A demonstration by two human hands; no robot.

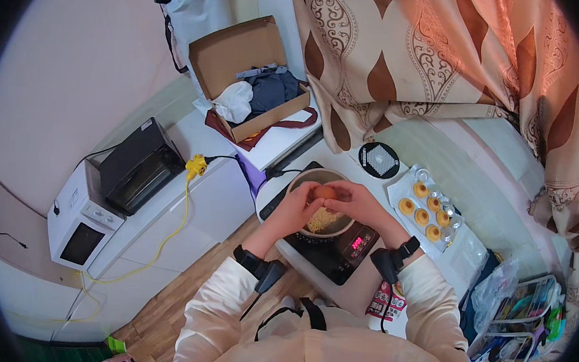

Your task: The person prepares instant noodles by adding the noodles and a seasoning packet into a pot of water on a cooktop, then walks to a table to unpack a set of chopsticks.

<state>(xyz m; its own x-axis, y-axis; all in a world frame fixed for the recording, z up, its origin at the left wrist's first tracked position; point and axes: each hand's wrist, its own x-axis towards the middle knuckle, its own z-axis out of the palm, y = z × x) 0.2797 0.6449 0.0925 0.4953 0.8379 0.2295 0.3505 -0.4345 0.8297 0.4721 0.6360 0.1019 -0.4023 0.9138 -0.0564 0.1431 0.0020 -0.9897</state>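
Note:
Both my hands meet above a round pot (326,238), holding one brown egg (324,192) between them. My left hand (301,202) curls its fingers round the egg's left side. From the right, my right hand (350,203) grips the same egg; whether its shell is cracked I cannot tell. Below the egg, pale noodles (324,219) show inside the pot. The pot rests on a black induction cooker (327,260) whose red display (357,243) is lit. A dark strap with a small box sits on each of my wrists.
Right of the cooker, a tray (403,190) holds several small round pastries (420,216). Behind it lies a black-and-white round mat (379,160). A red packet (389,303) lies near my right forearm. An open cardboard box (245,48), a microwave (81,239) and a yellow cable (181,213) are at left.

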